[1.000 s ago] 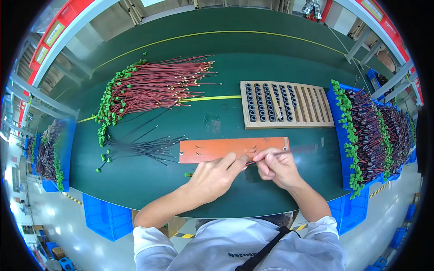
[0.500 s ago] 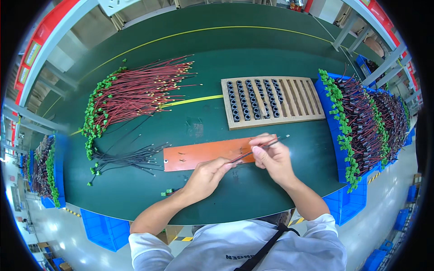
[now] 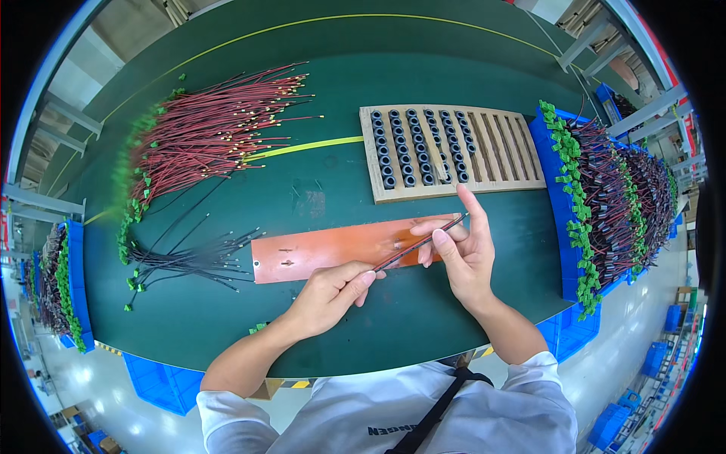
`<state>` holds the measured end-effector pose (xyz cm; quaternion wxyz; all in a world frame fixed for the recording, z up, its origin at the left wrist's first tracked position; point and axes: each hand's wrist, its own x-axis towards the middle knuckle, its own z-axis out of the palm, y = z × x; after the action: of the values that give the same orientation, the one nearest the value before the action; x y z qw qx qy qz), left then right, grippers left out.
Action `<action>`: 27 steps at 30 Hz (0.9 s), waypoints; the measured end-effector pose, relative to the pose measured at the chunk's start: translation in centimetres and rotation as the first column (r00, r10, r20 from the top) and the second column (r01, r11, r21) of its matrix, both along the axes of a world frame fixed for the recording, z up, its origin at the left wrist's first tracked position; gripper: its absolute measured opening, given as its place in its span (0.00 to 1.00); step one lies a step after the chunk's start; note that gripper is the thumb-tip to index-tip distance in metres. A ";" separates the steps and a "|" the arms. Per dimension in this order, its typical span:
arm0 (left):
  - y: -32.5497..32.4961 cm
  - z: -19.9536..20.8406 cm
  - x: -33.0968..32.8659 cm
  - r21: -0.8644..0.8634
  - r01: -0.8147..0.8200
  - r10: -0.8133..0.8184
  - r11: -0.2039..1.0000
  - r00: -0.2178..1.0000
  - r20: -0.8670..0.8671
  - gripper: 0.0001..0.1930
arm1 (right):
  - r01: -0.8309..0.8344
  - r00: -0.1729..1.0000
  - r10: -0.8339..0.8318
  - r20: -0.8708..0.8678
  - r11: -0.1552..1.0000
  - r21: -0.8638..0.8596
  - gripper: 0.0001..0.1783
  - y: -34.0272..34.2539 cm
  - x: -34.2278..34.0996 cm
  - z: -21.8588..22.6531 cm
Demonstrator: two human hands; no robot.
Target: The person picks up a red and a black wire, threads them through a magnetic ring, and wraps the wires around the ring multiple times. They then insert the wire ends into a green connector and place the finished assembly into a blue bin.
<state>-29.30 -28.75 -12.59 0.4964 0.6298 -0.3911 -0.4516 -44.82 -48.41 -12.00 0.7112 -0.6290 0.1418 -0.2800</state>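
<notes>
Between my hands a red and a black wire (image 3: pixel 404 253) run side by side, slanting up to the right above an orange board (image 3: pixel 321 246). My left hand (image 3: pixel 330 293) pinches their lower left part between thumb and fingers. Near the upper right ends, my right hand (image 3: pixel 467 261) grips the wires with thumb and fingers, its index finger raised. Whatever lies inside my left palm is hidden. Beyond the board stands a wooden rack (image 3: pixel 454 191), its left grooves filled with rows of black ring-shaped parts (image 3: pixel 389 181) and its right grooves bare.
At the left lie a pile of red wires (image 3: pixel 219 121) with green connectors and a smaller bunch of black wires (image 3: pixel 193 261). A blue bin (image 3: pixel 552 219) of wired green connectors stands at the right, another blue bin (image 3: pixel 78 280) at the far left.
My right index finger has lifted away from the wires, and the wires' right ends now lie close together. The whole view has shifted slightly, moving the table's things up and left.
</notes>
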 end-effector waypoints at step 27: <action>0.0 0.7 0.3 -0.348 -0.072 0.284 0.935 0.742 0.608 0.10 | -0.110 0.993 0.112 -0.037 0.992 0.059 0.38 0.1 0.1 0.1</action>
<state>-29.05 -28.75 -11.86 0.4615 0.6981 -0.5400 -0.0899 -44.75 -48.27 -11.95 0.7403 -0.6210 0.1286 -0.2231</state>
